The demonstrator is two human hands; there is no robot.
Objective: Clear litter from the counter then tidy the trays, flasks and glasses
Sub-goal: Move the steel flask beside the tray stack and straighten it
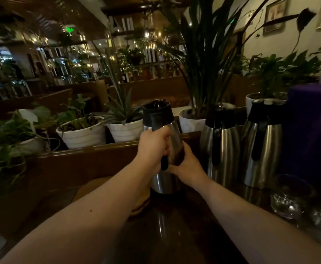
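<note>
The left hand [153,147] is wrapping its grip closed around the black handle [158,128] of a stainless vacuum flask [165,145], fingers curled through the loop, while the right hand [186,166] is pressing its palm and fingers against the flask's steel body just beside that grip, closed on the lower flank. The flask is standing, or hovering just clear, at the edge of the dark wooden bench [184,235], tilted slightly away from the person; whether its base is touching the round wooden tray [140,204] below the left wrist cannot be told.

Two matching flasks [222,141] [264,145] are standing upright to the right of the right hand, near each other and well clear of the held one. Farther right and nearer the person, upturned glasses [289,199] are sitting in shadow.

By my judgement the flask is rigid and fairly heavy if filled, and its polished steel is looking slippery, so the handle is the sound place to carry the weight, with the second hand steadying low on the body. The black lid [157,109] is looking seated, though this is dim.
</note>
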